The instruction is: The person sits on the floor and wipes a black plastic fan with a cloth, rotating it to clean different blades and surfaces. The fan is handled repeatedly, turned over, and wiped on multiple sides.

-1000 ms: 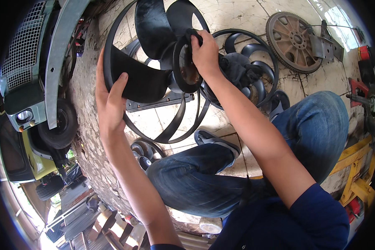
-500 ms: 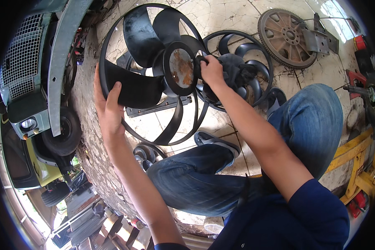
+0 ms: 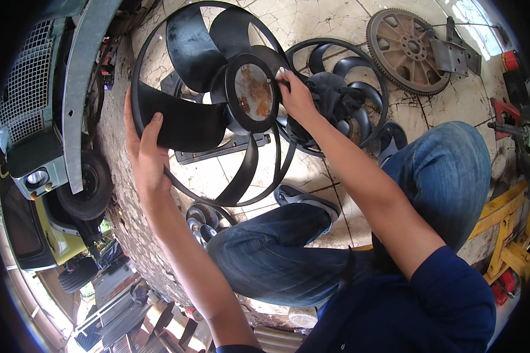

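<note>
A large black ringed fan [image 3: 182,115] is tilted up before me, with broad curved blades and a rust-stained metal disc [image 3: 254,91] at its hub. My left hand [image 3: 147,156] grips its outer ring on the left, thumb over the near side of a blade. Beside the hub, on the right, my right hand [image 3: 296,97] has its fingers closed against the fan; whether they hold a dark piece of cloth cannot be made out. Just beyond that hand, a dark crumpled cloth [image 3: 335,97] lies on a second black fan [image 3: 384,97] on the floor.
A rusty toothed flywheel [image 3: 409,47] and a metal bracket [image 3: 450,57] lie at the far right. Yellow metal stands [image 3: 500,235] are at the right edge. Small round metal parts [image 3: 203,219] sit near my knee. A vehicle front with a grille [image 3: 26,88] stands on the left.
My right hand has shifted slightly up and left along the hub's edge; the dark material at its fingertips shows less. The fan and my left hand have moved slightly left in view.
</note>
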{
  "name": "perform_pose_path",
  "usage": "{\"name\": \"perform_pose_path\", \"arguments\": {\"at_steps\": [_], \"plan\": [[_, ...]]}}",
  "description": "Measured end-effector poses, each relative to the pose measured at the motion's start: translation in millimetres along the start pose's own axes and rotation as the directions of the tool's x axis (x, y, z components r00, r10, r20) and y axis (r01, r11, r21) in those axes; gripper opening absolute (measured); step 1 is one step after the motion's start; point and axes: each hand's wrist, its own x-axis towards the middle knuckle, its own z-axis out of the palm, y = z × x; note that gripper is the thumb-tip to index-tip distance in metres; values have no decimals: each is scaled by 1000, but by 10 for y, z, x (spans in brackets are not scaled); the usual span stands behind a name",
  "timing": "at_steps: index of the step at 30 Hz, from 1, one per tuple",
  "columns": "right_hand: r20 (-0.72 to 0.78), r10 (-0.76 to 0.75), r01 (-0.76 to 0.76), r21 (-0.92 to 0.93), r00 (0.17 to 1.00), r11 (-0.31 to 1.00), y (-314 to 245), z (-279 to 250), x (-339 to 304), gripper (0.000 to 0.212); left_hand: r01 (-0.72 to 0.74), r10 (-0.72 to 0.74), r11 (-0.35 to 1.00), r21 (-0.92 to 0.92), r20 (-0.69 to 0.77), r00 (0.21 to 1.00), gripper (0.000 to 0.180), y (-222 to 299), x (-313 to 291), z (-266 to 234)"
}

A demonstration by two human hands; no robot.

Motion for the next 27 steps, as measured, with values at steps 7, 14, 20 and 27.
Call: {"name": "perform_pose_path", "arguments": {"at_steps": [7, 14, 20, 27], "plan": [[-303, 223, -140, 271, 927, 952, -358, -34, 20, 19, -48, 47, 997, 54, 9, 999, 67, -25, -55, -4], [-135, -63, 86, 166, 989, 982, -659, -90, 308, 18, -22, 23, 999, 48, -24, 999, 67, 5, -27, 23], [-110, 239, -224, 135, 965, 965, -556, 67, -62, 30, 6, -6, 1000, -9, -26, 1000, 66, -67, -15, -74], [-75, 373, -368, 72, 925, 927, -518, 30, -337, 30, 18, -16, 996, 85, -25, 1000, 64, 56, 10, 68]]}}
